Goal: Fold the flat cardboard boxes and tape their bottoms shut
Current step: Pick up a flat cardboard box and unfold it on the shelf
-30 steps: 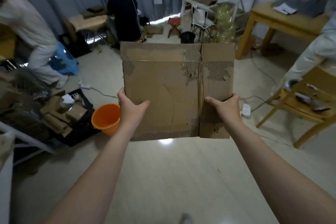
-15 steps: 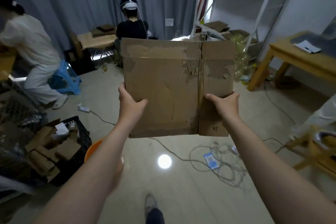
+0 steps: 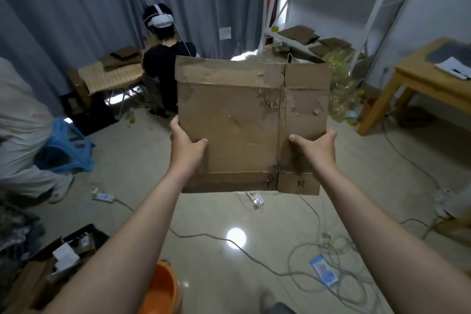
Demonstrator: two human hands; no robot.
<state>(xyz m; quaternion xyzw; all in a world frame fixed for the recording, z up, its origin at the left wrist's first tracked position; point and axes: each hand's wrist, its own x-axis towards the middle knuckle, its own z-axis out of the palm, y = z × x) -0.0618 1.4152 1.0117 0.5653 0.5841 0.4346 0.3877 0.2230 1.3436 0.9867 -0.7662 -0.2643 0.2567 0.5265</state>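
Holding a flattened cardboard box [image 3: 244, 130] upright at arm's length above the floor [image 3: 219, 214], still unfolded, flaps in line with its panels. Gripping its left edge with the left hand [image 3: 187, 146], thumb on the near face, fingers wrapped behind. Clasping its right edge with the right hand [image 3: 316, 148] likewise. Hanging well above an orange bucket [image 3: 163, 285] and loose cables [image 3: 328, 250].

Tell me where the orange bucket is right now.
Head view, bottom edge: the orange bucket sits on the floor just under the left forearm, right of the black crate.
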